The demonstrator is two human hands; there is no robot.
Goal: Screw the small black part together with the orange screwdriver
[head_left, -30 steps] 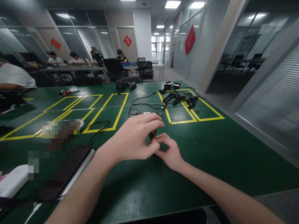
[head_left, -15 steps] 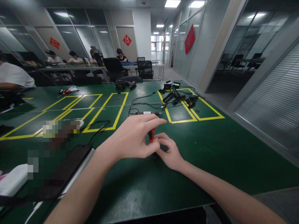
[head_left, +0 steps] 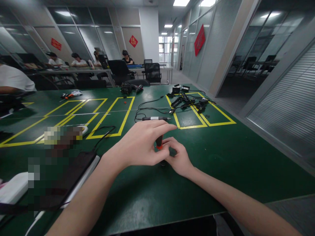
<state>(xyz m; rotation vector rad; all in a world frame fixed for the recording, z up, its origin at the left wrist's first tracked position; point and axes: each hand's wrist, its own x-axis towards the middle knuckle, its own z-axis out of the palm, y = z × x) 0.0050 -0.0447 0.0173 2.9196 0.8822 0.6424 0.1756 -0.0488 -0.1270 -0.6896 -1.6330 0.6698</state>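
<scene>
My left hand (head_left: 140, 144) is closed around a small tool with a black and orange handle (head_left: 159, 142), standing upright on the green table (head_left: 221, 157). My right hand (head_left: 178, 157) is curled next to it, fingers pinching something small and dark at the tool's base; I cannot make it out. Both hands touch at the tool.
A black pen-like tool (head_left: 155, 118) and looping cable lie just beyond my hands. A heap of black cables and adapters (head_left: 188, 101) sits in a yellow taped box at the right. A black flat device (head_left: 71, 177) lies at the left. People sit at far tables.
My hands have stayed in place. The left fingers shifted slightly on the orange handle, which shows a bit more than one second ago.
</scene>
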